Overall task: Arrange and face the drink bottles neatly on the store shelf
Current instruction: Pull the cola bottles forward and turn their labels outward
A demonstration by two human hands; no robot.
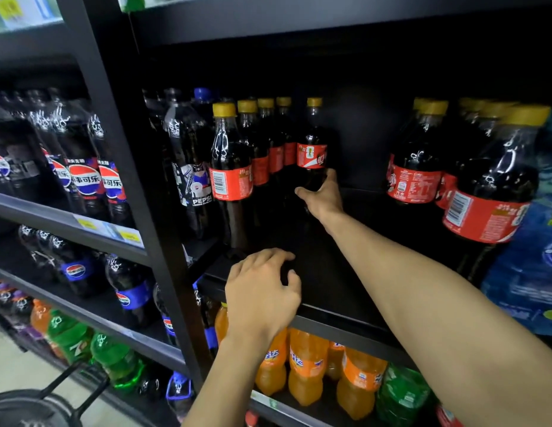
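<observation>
Right hand (322, 195) grips the lower body of one cola bottle (311, 155), which stands upright near the back edge of the shelf (330, 288), in the gap between two groups. Left hand (262, 291) rests on the shelf's front edge, fingers loosely curled, holding nothing. We judge the step to be pulling this bottle forward. The next move calls for a straight draw to the front edge, label outward. We count four bottles in the left row (230, 167), plus the held one. The right group (416, 167) appears to hold at least four, with its rear bottles hidden.
</observation>
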